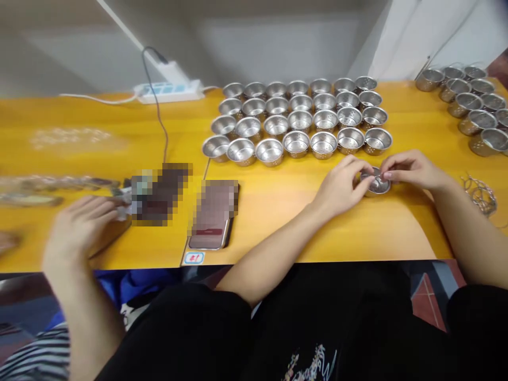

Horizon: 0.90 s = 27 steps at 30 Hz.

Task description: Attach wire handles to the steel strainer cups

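Observation:
A small perforated metal cup (377, 189) stands on the yellow table (278, 211) between my two hands. My left hand (344, 182) is at its left side, with fingers and thumb closed on the rim. At the right side is my right hand (410, 168), its thumb and fingertips pinched together at the cup's rim. Whether those fingertips grip the rim or something thin cannot be made out. Rows of similar metal cups (297, 143) stand behind my hands. A tangle of thin metal wire pieces (479, 196) lies to the right.
More cups with wire handles (476, 121) stand at the far right. A phone (210, 222) lies left of my forearm. Another person's hand (81, 222) is at the left, by a dark device (162, 196). A power strip (170, 91) with cables lies along the back edge.

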Each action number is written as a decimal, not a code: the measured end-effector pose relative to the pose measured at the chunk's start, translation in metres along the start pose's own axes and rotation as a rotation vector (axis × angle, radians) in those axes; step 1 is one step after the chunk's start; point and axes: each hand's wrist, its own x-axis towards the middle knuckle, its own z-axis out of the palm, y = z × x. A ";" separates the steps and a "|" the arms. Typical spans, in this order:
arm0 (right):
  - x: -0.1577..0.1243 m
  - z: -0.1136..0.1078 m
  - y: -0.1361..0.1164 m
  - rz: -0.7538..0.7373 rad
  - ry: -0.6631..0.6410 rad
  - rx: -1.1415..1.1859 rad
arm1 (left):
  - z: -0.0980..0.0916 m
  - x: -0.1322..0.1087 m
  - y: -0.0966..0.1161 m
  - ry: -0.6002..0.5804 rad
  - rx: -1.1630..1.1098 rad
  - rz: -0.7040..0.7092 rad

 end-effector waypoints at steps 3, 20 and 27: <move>-0.004 -0.005 0.009 0.012 0.023 -0.007 | -0.004 -0.005 0.005 -0.033 -0.026 0.007; -0.015 0.026 -0.018 -0.137 -0.024 -0.036 | -0.018 -0.020 -0.011 -0.124 0.067 0.056; -0.015 0.029 -0.016 -0.215 -0.062 -0.010 | -0.021 -0.021 -0.006 -0.109 0.080 0.110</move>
